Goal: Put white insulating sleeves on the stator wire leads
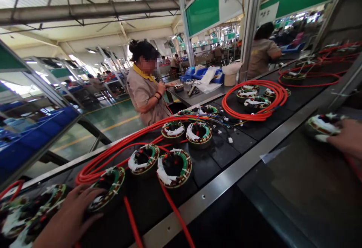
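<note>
My left hand (69, 214) is at the lower left, fingers and thumb closed on the near side of a motor stator (114, 187), a ring with a green rim and white pieces. This stator is tilted at the belt's left part. At the right edge, my right hand (347, 136) grips another motor stator (321, 125) over the dark worktop; part of that hand is cut off by the frame. Between the hands, several similar stators stand on the black belt, among them one stator (183, 168) with a red cable leading from it.
Coiled red cable (226, 100) rings more stators on the belt (217, 161). Loose wires with white connectors (230, 140) lie nearby. A metal rail (215, 191) separates belt and worktop (283, 191). Across the belt, a co-worker (147, 93) handles a part. Blue bins (34, 138) stand left.
</note>
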The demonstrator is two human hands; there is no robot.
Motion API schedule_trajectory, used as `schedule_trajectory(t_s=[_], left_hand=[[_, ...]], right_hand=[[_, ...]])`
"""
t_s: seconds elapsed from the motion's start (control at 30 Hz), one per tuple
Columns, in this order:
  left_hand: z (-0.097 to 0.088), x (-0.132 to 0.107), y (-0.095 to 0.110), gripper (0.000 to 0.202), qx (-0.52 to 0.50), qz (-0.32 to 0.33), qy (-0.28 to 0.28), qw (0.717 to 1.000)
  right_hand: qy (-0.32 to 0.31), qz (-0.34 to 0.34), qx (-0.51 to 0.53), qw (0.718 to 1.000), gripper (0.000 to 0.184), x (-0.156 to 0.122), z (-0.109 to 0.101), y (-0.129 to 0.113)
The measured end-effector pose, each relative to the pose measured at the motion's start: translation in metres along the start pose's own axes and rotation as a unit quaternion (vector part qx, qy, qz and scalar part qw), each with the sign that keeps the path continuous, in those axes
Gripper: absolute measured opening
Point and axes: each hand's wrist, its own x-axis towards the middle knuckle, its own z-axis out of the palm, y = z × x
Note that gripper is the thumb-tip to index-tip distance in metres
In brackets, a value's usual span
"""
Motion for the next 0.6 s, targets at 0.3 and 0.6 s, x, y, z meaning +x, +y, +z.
schedule_trajectory(t_s=[0.3,0.6], left_hand=[[-0.034,-0.030,-0.013,0.035,0.013,0.015,-0.032,0.999],[-0.046,-0.052,-0.035,0.043,-0.008,0.028,-0.038,0.999]], right_hand=[[-0.192,-0.270,0.170,0.928,0.027,-0.221,-0.079,-0.190],[-0.092,-0.421,0.139,0.892,0.031,-0.348,-0.034,-0.335]])
